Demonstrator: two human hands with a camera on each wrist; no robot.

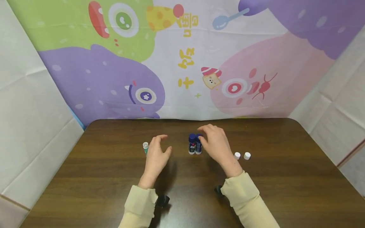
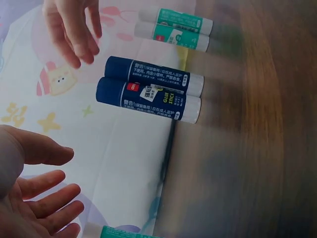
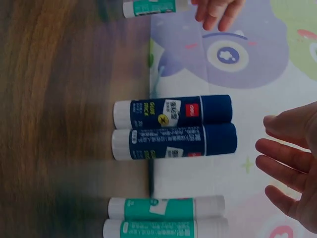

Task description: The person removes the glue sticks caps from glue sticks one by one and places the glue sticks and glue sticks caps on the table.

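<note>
Nearest, pale yellow sleeves (image 1: 139,202) reach over the brown wooden table (image 1: 85,190), with a black device (image 1: 163,200) at the inner side of each wrist. The left hand (image 1: 156,155) has its fingers extended and thumb held apart, with nothing in its grasp. The right hand (image 1: 216,144) is likewise ungripping, its fingers loosely spread and its thumb near the caps of the navy pair. Beside the right wrist, toward the table's right edge, sit two small white cylinders (image 1: 247,155), well short of that edge.

Between the hands, two navy glue sticks (image 3: 173,127) stand upright and side by side, white bases down, about midway across the table and nearer its far edge. A green glue stick (image 1: 146,151) with a white cap stands by the left hand, toward the left edge; whether they touch cannot be told. Two more green glue sticks (image 2: 182,29) stand together to the right of the navy pair. Beyond the table's rounded far corners hangs a cartoon-monster cloth (image 1: 176,101).
</note>
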